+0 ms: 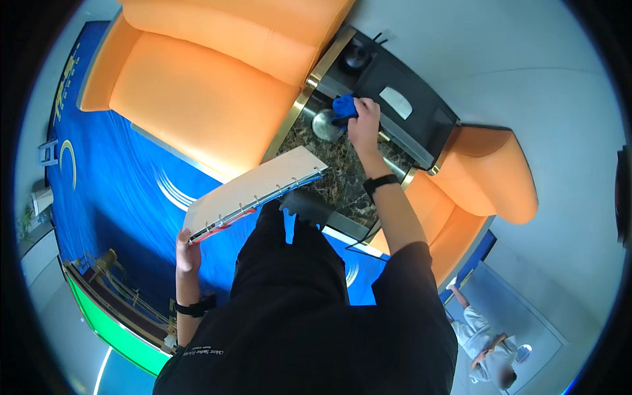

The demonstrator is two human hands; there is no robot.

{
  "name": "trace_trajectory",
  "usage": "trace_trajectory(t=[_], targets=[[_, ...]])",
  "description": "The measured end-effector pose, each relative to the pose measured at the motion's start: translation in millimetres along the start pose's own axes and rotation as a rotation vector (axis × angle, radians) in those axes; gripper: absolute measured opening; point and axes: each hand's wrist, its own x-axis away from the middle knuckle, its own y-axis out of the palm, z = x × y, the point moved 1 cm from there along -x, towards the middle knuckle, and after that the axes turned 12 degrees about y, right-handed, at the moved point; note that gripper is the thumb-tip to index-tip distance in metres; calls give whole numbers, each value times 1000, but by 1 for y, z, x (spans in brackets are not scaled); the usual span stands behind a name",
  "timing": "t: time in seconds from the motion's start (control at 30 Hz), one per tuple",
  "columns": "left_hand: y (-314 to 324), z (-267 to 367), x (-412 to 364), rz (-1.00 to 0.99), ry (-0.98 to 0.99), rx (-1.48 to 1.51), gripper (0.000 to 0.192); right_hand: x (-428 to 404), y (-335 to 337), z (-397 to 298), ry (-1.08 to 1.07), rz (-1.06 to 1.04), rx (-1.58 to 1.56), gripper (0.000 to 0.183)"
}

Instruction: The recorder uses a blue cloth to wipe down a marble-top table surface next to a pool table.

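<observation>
My left hand [188, 251] grips the near end of a ring-bound folder [256, 190], which is tilted with its rings along the lower edge. Several red and blue edges show beneath its pale cover. A bunched blue cloth [344, 107] is in my right hand [364, 121], over a dark marble tabletop [340, 173]. Touching or just beside the cloth is a round, shiny grey object [326, 125]; whether it is glass or metal I cannot tell. A black raised unit [419, 103] with a white patch stands just beyond my right hand.
An orange sofa [197, 89] adjoins the table's left side, and an orange chair [474, 182] stands at its right. A dark cable [360, 244] hangs near the table's front edge. Green-topped table [113, 321] is at lower left. A person [481, 340] appears at lower right.
</observation>
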Motion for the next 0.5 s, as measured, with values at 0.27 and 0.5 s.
trace_trajectory(t=[0.27,0.5], targets=[[-13,9,-14,-83,-64,-11,62,85,-70,33,944,202,-1451,32],[18,19,-40,-39,-107,-127,71,96,-82,58,948,-19,-1682,31]])
